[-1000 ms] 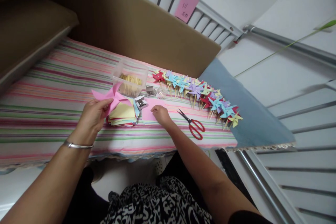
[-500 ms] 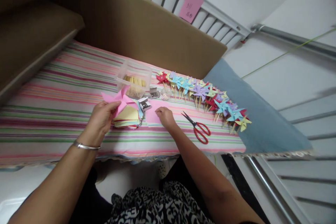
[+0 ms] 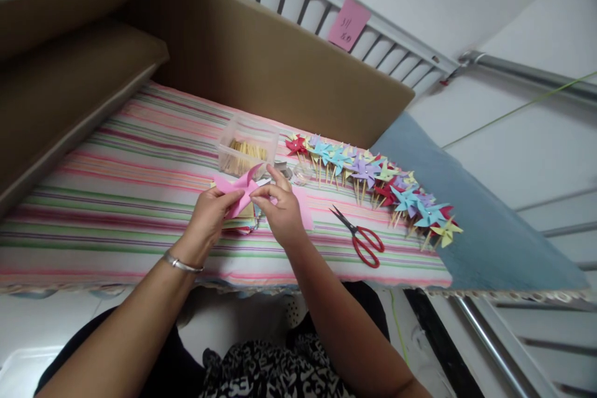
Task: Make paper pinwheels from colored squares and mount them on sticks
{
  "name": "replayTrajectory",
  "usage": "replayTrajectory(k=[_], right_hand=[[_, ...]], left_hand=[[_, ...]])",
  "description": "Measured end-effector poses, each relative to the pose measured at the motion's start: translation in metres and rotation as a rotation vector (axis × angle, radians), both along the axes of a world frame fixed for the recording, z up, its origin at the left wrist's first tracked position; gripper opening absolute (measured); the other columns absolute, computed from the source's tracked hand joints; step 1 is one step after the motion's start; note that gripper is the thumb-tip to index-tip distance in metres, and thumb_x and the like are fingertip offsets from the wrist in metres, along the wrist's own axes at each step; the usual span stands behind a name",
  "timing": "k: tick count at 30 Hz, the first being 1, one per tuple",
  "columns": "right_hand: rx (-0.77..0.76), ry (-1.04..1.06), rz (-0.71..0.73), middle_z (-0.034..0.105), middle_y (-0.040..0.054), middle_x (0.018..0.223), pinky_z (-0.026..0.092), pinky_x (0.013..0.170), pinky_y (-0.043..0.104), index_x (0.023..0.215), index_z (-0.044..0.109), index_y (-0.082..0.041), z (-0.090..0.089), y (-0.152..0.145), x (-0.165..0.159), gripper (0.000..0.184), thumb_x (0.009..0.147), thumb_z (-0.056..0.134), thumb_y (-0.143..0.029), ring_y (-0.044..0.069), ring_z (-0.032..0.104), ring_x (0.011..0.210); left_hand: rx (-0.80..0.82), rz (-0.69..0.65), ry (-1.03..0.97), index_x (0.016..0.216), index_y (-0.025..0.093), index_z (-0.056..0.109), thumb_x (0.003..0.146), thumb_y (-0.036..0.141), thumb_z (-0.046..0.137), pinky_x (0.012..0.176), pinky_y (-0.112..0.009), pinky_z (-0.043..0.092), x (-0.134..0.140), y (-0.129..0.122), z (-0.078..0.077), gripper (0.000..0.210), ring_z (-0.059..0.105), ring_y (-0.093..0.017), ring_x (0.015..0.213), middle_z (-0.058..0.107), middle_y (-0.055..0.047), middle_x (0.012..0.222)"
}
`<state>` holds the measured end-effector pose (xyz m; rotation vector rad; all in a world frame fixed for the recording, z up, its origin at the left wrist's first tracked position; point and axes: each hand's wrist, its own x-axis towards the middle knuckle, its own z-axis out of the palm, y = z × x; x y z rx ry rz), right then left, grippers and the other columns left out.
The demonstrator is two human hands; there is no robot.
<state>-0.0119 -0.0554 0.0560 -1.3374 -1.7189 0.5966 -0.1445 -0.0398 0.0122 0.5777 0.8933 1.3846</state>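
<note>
A folded pink paper pinwheel (image 3: 239, 188) is pinched between the thumb and fingers of my left hand (image 3: 208, 216), raised above a stack of coloured paper squares (image 3: 245, 222). My right hand (image 3: 285, 216) meets the pinwheel's right side, thumb and index finger pressed together near its middle. Whatever sits between those fingertips is too small to make out. Under and beside the right hand lies a pink paper sheet (image 3: 305, 208). Just beyond the hands is a small grey box (image 3: 282, 168), partly covered by my right fingers.
Red-handled scissors (image 3: 362, 241) lie right of my hands. A clear plastic box (image 3: 224, 148) with thin wooden sticks stands behind them. Several finished pinwheels on sticks (image 3: 366, 171) form a long row at the right. A cardboard panel (image 3: 280, 68) borders the striped cloth (image 3: 116, 199).
My right hand has risen from the pink sheet to the pinwheel. My left hand has carried the pinwheel rightward, and both hands now meet at it. The whole view has shifted slightly.
</note>
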Motion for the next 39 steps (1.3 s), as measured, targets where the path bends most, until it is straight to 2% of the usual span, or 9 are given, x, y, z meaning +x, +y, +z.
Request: replayTrajectory(k=[3, 11, 20, 27, 33, 39], right_hand=[[-0.036, -0.008, -0.007, 0.041, 0.0042, 0.144, 0.02, 0.112, 0.045, 0.075, 0.069, -0.021, -0.0042, 0.0017, -0.0013, 0.006, 0.077, 0.063, -0.019, 0.023, 0.026, 0.139], [-0.11, 0.012, -0.048, 0.047, 0.0088, 0.139, 0.026, 0.11, 0.042, 0.076, 0.07, -0.019, -0.0076, 0.0055, -0.0015, 0.006, 0.075, 0.064, -0.019, 0.023, 0.033, 0.136], [-0.072, 0.049, -0.043, 0.049, 0.0102, 0.137, 0.026, 0.109, 0.039, 0.075, 0.069, -0.02, -0.0093, 0.0033, 0.0013, 0.007, 0.074, 0.063, -0.024, 0.022, 0.038, 0.133], [-0.082, 0.066, -0.005, 0.049, 0.0097, 0.138, 0.025, 0.109, 0.04, 0.074, 0.068, -0.02, -0.0097, 0.0027, 0.0021, 0.007, 0.074, 0.063, -0.024, 0.022, 0.036, 0.134], [-0.104, 0.081, -0.019, 0.049, 0.0109, 0.137, 0.025, 0.11, 0.039, 0.074, 0.069, -0.019, -0.0085, 0.0037, 0.0017, 0.008, 0.073, 0.064, -0.025, 0.023, 0.037, 0.133], [-0.143, 0.108, -0.036, 0.054, 0.0105, 0.131, 0.026, 0.109, 0.04, 0.072, 0.068, -0.019, -0.0076, 0.0047, 0.0025, 0.006, 0.071, 0.064, -0.024, 0.024, 0.04, 0.131]], left_hand=[[0.03, -0.011, 0.047, 0.07, 0.014, 0.073, 0.052, 0.025, 0.081, 0.057, -0.025, 0.044, 0.0033, -0.0015, 0.0006, 0.023, 0.06, -0.014, 0.058, 0.07, -0.003, 0.065], [0.065, -0.025, 0.08, 0.065, 0.015, 0.072, 0.054, 0.025, 0.081, 0.054, -0.024, 0.044, 0.0068, -0.0033, 0.0004, 0.018, 0.06, -0.014, 0.056, 0.069, -0.002, 0.063], [0.037, -0.065, 0.086, 0.069, 0.014, 0.071, 0.056, 0.027, 0.079, 0.048, -0.022, 0.041, 0.0053, -0.0072, 0.0034, 0.02, 0.057, -0.013, 0.05, 0.067, -0.001, 0.058], [0.059, -0.02, 0.099, 0.065, 0.012, 0.071, 0.056, 0.025, 0.078, 0.053, -0.022, 0.041, 0.0054, -0.0048, 0.0003, 0.017, 0.055, -0.011, 0.051, 0.066, 0.0, 0.057], [0.062, -0.076, 0.084, 0.073, 0.013, 0.073, 0.055, 0.028, 0.08, 0.058, -0.024, 0.043, 0.0057, -0.0042, -0.0001, 0.024, 0.059, -0.013, 0.057, 0.07, -0.003, 0.066], [0.08, -0.082, 0.102, 0.076, 0.013, 0.074, 0.057, 0.028, 0.079, 0.059, -0.024, 0.043, 0.0059, -0.0039, -0.0018, 0.024, 0.059, -0.013, 0.059, 0.07, -0.002, 0.066]])
